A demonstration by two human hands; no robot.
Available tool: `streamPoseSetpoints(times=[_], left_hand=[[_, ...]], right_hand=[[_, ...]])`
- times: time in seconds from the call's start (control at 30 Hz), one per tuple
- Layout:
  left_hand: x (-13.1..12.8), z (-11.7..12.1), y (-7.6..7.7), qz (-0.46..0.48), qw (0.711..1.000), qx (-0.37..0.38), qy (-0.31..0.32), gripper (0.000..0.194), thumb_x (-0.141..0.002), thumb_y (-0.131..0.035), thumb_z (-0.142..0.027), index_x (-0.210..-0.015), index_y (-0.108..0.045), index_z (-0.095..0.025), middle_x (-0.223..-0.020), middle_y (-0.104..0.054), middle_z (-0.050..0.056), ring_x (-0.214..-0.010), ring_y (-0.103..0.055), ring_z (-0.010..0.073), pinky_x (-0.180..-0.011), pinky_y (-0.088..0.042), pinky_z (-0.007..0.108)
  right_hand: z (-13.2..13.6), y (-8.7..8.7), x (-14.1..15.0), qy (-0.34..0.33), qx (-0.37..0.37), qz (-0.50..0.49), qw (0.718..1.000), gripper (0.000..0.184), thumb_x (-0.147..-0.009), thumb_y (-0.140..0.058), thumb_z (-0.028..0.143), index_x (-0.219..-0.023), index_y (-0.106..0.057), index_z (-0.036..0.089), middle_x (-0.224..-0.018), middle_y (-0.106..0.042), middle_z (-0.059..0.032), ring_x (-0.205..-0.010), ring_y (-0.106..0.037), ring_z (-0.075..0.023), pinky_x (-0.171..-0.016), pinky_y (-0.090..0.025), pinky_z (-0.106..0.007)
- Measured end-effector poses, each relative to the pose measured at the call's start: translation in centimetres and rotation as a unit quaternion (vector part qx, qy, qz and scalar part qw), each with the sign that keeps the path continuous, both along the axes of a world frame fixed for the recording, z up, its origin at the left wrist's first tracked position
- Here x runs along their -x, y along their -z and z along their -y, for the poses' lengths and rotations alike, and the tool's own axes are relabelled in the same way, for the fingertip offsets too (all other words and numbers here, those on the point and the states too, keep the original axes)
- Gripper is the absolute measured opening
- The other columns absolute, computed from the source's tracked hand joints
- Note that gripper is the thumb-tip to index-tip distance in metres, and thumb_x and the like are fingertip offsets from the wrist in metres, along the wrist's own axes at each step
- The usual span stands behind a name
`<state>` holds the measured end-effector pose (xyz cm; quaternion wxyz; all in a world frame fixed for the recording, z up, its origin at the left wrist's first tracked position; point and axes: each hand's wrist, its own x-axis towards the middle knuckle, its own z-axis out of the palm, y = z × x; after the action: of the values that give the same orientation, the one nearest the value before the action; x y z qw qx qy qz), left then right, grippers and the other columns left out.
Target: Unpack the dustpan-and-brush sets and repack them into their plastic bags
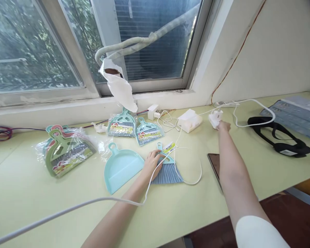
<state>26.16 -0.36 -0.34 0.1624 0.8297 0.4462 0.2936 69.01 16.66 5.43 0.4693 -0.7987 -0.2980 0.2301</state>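
My left hand point(153, 162) lies over the left side of a small hand brush point(167, 172) with blue bristles, its fingers curled on the light-blue head. A printed paper tag point(169, 147) sits by the brush handle. Left of that hand, a light-blue dustpan point(124, 165) lies flat on the table. My right hand point(224, 126) reaches far forward, closed around the near side of a white power adapter point(215, 119). Its fingertips are partly hidden. Below the right forearm is a phone point(215, 164), partly covered by the arm.
Wrapped dustpan sets lie at left point(67, 151) and by the window wall point(122, 124). A white cable point(74, 207) crosses in front of my left arm. A tissue pack point(189, 120), a power strip point(226, 103) and a black head strap point(279, 137) are also on the table.
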Motion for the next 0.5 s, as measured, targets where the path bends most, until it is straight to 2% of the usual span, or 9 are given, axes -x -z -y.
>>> streamPoseSetpoints(times=[0.1,0.23,0.3,0.4,0.5], left_hand=[[-0.1,0.1,-0.2,0.0,1.0,0.008,-0.005,0.024,-0.091,-0.05,-0.023,-0.112,-0.061,-0.028,-0.131,-0.052,0.005,-0.121,-0.047,0.0247,-0.101,-0.043,0.044],[0.0,0.1,-0.5,0.002,1.0,0.004,-0.001,0.025,-0.091,-0.049,-0.022,-0.114,-0.059,-0.026,-0.132,-0.052,0.005,-0.121,-0.048,0.0247,-0.101,-0.042,0.043],[0.0,0.2,-0.6,-0.004,1.0,0.002,0.003,0.023,-0.092,-0.047,-0.023,-0.112,-0.059,-0.025,-0.132,-0.051,0.005,-0.121,-0.047,0.0248,-0.101,-0.042,0.043],[0.1,0.3,-0.8,-0.004,1.0,0.0,0.009,0.022,-0.094,-0.044,-0.025,-0.112,-0.058,-0.024,-0.131,-0.052,0.006,-0.119,-0.048,0.024,-0.101,-0.041,0.042],[0.0,0.3,-0.9,0.012,1.0,0.0,0.008,0.029,-0.096,-0.041,-0.028,-0.124,-0.05,-0.023,-0.129,-0.053,0.007,-0.119,-0.048,0.0231,-0.102,-0.04,0.042]], right_hand=[[2.4,0.9,-1.6,0.074,0.08,0.017,0.994,0.05,-0.093,-0.039,0.024,-0.132,-0.045,-0.006,-0.121,-0.054,-0.0364,-0.091,-0.069,-0.027,-0.061,-0.055,-0.037],[2.6,1.9,0.2,0.076,0.149,0.086,0.982,0.049,-0.092,-0.043,0.031,-0.128,-0.053,-0.003,-0.118,-0.057,-0.037,-0.102,-0.066,-0.0333,-0.072,-0.055,-0.042],[1.4,2.2,2.3,0.045,0.167,0.117,0.978,0.05,-0.093,-0.043,0.037,-0.125,-0.058,0.001,-0.119,-0.058,-0.0343,-0.108,-0.063,-0.0344,-0.082,-0.052,-0.044],[-1.1,2.1,5.8,-0.035,0.18,0.163,0.969,0.047,-0.094,-0.042,0.042,-0.124,-0.062,0.011,-0.123,-0.061,-0.024,-0.115,-0.059,-0.0309,-0.093,-0.047,-0.041],[-4.3,1.5,9.4,-0.115,0.195,0.217,0.95,0.047,-0.094,-0.041,0.044,-0.118,-0.066,0.012,-0.121,-0.064,-0.0209,-0.118,-0.057,-0.0309,-0.095,-0.045,-0.042]])
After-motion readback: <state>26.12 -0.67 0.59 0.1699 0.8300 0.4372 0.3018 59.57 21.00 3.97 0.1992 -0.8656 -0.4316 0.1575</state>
